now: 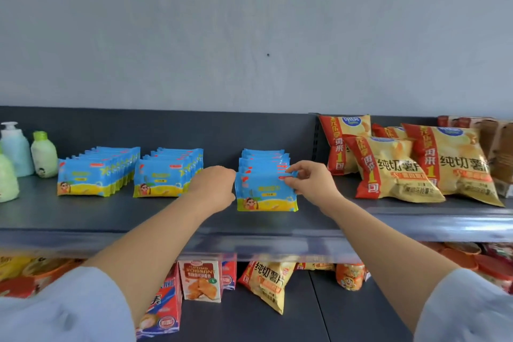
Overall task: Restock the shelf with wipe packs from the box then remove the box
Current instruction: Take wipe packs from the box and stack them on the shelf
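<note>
Three rows of blue-and-yellow wipe packs stand upright on the dark grey shelf (83, 219): a left row (94, 175), a middle row (163, 175) and a shorter right row (263, 158). My right hand (311, 180) pinches the top right corner of the front wipe pack (263, 194) of the right row. My left hand (213, 189) is at that pack's left edge, fingers curled; its fingertips are hidden behind the hand. No box is in view.
Green and pale lotion bottles (41, 155) stand at the shelf's left end. Yellow-and-red crisp bags (394, 172) lie to the right of the wipes. The lower shelf holds croissant boxes (200, 280), more crisp bags and snack cups. A grey wall rises behind.
</note>
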A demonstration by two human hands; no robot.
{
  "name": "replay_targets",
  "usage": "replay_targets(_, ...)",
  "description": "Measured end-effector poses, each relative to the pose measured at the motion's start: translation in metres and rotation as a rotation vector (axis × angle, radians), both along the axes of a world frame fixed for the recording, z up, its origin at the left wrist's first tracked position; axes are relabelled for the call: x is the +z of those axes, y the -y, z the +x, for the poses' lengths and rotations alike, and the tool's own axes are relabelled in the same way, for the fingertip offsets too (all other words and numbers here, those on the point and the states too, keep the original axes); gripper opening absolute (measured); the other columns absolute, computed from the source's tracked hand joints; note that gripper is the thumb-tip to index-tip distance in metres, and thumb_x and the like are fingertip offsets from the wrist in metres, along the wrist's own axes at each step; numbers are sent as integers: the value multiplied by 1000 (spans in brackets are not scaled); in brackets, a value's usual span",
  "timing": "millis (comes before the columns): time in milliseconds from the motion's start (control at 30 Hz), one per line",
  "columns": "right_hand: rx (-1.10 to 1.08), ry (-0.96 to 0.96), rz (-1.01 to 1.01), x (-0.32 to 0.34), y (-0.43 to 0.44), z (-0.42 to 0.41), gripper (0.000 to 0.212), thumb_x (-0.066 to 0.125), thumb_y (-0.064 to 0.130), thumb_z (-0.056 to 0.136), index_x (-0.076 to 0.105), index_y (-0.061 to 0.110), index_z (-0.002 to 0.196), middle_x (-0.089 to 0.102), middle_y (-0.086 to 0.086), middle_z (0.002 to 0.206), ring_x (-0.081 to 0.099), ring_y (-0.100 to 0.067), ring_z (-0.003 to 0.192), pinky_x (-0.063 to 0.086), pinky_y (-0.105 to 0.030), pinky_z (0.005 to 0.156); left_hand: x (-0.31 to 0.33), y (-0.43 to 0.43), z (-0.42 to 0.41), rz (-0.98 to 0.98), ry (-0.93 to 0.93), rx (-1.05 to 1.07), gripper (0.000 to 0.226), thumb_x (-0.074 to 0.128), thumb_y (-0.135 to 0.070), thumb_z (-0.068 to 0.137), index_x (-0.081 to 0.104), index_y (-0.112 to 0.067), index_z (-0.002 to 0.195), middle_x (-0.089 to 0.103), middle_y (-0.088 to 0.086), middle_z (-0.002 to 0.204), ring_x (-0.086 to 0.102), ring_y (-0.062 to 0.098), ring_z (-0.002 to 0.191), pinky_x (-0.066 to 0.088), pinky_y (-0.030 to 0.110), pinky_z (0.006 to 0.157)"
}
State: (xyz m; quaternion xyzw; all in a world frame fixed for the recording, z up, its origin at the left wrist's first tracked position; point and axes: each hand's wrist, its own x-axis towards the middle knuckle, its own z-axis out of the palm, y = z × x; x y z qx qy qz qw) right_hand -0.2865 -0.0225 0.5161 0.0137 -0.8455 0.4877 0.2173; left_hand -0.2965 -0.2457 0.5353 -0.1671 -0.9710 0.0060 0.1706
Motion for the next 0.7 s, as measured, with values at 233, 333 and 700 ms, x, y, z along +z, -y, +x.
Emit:
replay_targets(233, -8, 64, -19, -8, -5, -35, 15, 76, 19, 81, 66, 21, 90, 68, -17, 93, 70, -27, 87, 58, -47, 77, -8, -12, -36, -30, 41, 0, 30, 66, -40, 86, 55, -17, 100, 56, -2, 94, 55, 18, 89, 47, 31, 69)
replay_targets(333, -36, 74, -2, -11, -4, -44, 19, 75, 21, 82, 66, 18, 99, 67, -13, 93, 69, -24, 88, 59, -45, 77, -12, -14, -49, 31, 69, 0, 36, 68, -48, 82, 48, -20, 92, 54, -4, 89, 55, 16, 84, 46, 29, 66)
replay_targets(700, -112, 230, 56, -18, -7, -45, 97, 86, 33, 66, 31, 18, 145, 51, -2, 130, 56, -20, 115, 53, -40, 93, -23, -16, -75, 350, 252, -5, 68, 80, -41, 71, 41, -16, 121, 58, 1, 118, 57, 17, 98, 50, 32, 72)
